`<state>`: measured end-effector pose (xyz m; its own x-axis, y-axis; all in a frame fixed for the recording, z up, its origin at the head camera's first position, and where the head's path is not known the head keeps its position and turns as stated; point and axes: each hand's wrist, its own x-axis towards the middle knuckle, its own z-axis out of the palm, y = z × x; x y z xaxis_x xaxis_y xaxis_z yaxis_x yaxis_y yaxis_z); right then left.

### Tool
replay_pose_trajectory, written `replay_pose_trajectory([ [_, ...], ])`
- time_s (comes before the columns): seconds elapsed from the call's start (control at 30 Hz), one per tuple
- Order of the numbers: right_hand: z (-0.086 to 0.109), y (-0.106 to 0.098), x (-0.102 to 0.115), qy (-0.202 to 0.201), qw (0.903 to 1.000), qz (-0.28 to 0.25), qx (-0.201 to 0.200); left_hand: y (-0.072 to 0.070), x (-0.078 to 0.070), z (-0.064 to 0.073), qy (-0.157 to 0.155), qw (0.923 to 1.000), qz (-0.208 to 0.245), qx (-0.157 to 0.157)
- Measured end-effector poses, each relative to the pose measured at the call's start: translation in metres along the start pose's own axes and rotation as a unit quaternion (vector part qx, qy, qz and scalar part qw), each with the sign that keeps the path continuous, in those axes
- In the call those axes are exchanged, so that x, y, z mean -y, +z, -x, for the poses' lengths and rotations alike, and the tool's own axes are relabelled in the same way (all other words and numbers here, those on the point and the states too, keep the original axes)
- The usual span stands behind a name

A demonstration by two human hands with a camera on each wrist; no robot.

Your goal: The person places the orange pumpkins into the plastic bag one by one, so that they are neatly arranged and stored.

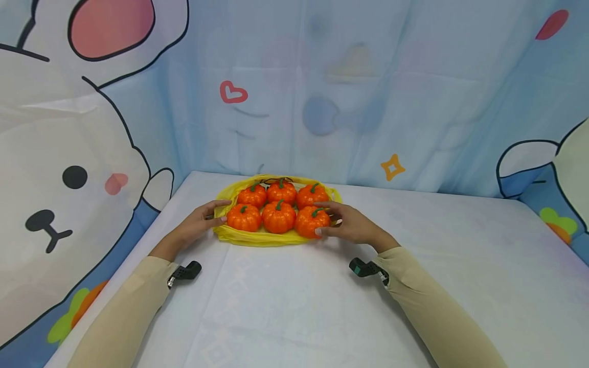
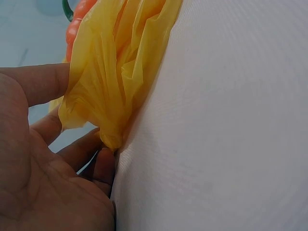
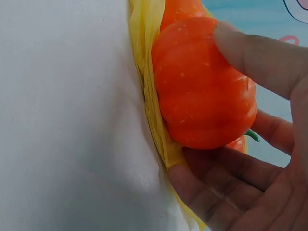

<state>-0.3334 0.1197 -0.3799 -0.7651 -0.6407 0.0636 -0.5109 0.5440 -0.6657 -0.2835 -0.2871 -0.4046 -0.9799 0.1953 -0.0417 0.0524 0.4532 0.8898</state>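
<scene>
Several orange toy pumpkins (image 1: 278, 217) with green stems sit in two rows inside a yellow plastic bag (image 1: 257, 239), its rim spread around them. My left hand (image 1: 199, 223) touches the bag's left end with thumb and fingers apart; crumpled yellow plastic (image 2: 108, 72) covers some fingertips in the left wrist view. At the other end, my right hand (image 1: 349, 223) holds the front right pumpkin (image 3: 204, 86). Its thumb lies against the pumpkin's side, and the other fingers curve round the far side, partly hidden behind it and against the bag.
The bag lies on a white-covered table (image 1: 285, 301), near its back edge. A light blue printed curtain (image 1: 285, 133) hangs directly behind. Dark devices (image 1: 186, 271) are worn at both wrists, over beige sleeves (image 1: 124, 312).
</scene>
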Motion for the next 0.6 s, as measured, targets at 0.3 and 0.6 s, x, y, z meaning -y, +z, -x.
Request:
replay_pose_trajectory([
  [0.3, 0.001, -0.002, 0.010, 0.022, 0.9989, 0.041, 0.002, -0.002, 0.000, 0.002, -0.002, 1.0000, -0.001, 0.001],
  [0.6, 0.015, -0.030, 0.033, 0.072, 0.9949, 0.063, -0.033, -0.008, -0.029, 0.018, 0.044, 0.9936, -0.097, -0.038],
])
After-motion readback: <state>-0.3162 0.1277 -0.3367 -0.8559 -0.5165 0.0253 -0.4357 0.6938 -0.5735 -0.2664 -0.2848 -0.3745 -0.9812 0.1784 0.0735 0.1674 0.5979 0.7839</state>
